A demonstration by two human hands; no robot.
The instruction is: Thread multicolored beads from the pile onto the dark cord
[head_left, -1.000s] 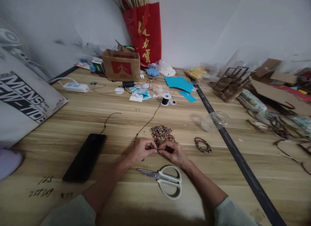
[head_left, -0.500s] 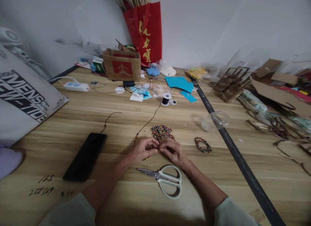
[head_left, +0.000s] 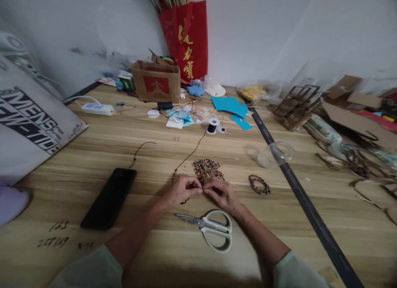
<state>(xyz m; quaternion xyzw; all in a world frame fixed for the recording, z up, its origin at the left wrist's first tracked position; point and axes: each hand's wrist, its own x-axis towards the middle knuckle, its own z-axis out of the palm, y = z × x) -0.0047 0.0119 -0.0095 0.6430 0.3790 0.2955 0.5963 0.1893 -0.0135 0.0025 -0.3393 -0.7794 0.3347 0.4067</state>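
Observation:
My left hand [head_left: 182,189] is closed in a pinch, with a beaded black cord [head_left: 185,201] showing just beneath it. That cord runs up past a few threaded beads [head_left: 174,172] to a spool of black cord [head_left: 212,125]. Thumb and fingers of my right hand [head_left: 221,193] are pinched too, meeting the left fingertips; whatever is between them is too small to make out. Directly beyond both hands lies a pile of small multicoloured beads [head_left: 207,168]. Scissors with pale green handles [head_left: 217,231] rest on the table close below, blades pointing left.
A black phone [head_left: 109,199] lies to the left, a short black cord [head_left: 135,155] beyond it. On the right are a beaded bracelet [head_left: 259,184] and a clear round container [head_left: 281,153]. Blue sheets [head_left: 229,106], a paper bag [head_left: 156,82] and small baskets [head_left: 294,108] stand farther back.
The fingertips of both hands have shifted very slightly while staying together. A little more of the beaded cord shows beneath my left hand. The other things keep their places.

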